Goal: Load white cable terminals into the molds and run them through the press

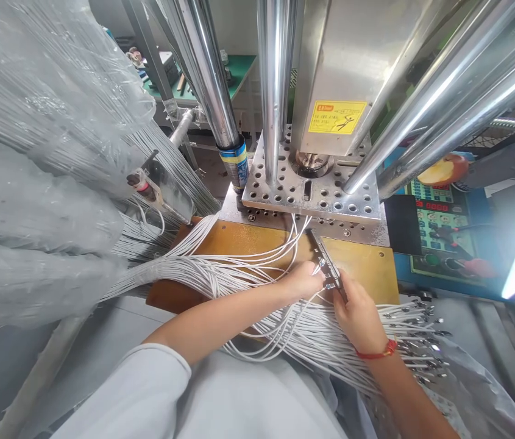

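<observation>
My right hand (356, 308) is closed on the near end of a narrow metal fixture bar (329, 263), which tilts away towards the machine. Beside the bar, my left hand (305, 280) is closed around the ends of white cables (290, 323). Small metal connectors at those ends touch or sit close to the bar; whether they are seated in it I cannot tell. More white cables (220, 274) run from the left across a brown work plate (369, 274). A pair of cables passes under the machine's drilled steel plate (257, 198).
Ahead stands a press head (334, 79) among shiny steel columns (273, 91). Plastic-wrapped cable bundles (33, 183) hang at left. Cable ends with metal tips (422, 341) lie at right. A control panel (437, 231) with a bitten apple (443, 169) stands further right.
</observation>
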Demonstrator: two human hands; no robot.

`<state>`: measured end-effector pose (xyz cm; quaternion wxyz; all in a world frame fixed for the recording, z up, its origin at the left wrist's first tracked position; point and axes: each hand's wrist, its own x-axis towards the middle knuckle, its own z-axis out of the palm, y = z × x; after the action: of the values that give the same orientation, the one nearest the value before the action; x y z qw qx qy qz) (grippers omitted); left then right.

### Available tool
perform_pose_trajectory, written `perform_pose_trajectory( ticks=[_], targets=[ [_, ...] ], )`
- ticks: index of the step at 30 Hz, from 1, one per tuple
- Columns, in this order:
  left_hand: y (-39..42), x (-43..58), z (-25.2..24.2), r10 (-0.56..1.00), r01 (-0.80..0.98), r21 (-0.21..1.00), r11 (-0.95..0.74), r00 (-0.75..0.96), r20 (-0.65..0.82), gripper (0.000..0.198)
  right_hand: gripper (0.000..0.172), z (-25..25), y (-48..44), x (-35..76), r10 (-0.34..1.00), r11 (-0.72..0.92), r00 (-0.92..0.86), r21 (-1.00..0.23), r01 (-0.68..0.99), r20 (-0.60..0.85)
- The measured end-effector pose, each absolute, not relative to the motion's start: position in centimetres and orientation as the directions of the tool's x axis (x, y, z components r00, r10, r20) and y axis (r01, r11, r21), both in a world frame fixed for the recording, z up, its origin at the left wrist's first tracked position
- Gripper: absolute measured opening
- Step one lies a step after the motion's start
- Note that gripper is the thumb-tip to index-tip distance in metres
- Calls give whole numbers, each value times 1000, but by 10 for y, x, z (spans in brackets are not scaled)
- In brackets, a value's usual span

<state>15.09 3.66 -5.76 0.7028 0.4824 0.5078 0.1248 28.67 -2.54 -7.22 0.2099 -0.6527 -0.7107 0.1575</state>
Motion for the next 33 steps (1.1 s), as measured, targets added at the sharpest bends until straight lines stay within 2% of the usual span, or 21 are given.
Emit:
perform_pose_trajectory(
  ticks=[3,5,8,10,15,20,25,30,33],
  targets=[
    [35,148,-59,794,443,876,192,454,-404,15,41,-68,-27,292,995,96,-69,-528,844,69],
    [37,143,-58,878,486,874,5,415,-236,14,39,-64,-27,296,997,79,-73,-559,826,34],
    [45,134,-58,951,504,860,-81,296,-84,15,38,-61,-26,299,998,67,-67,-585,808,22],
    [51,130,-61,948,500,864,-52,297,-115,17,38,-61,-26,299,998,55,-58,-598,799,15],
    [57,130,-70,862,535,840,91,381,-335,24,41,-64,-27,299,998,-47,14,-659,750,-56],
    [59,135,-73,850,519,842,148,368,-377,26,43,-66,-26,301,992,-118,45,-709,695,-121],
    [60,137,-77,836,468,860,202,375,-400,21,44,-64,-25,299,991,-120,42,-720,684,-126],
    [60,138,-69,804,412,859,303,374,-463,18,46,-63,-26,299,979,-180,45,-747,641,-197],
    [60,140,-65,802,408,841,356,328,-499,17,45,-66,-27,300,987,-143,40,-743,654,-155]
  ],
)
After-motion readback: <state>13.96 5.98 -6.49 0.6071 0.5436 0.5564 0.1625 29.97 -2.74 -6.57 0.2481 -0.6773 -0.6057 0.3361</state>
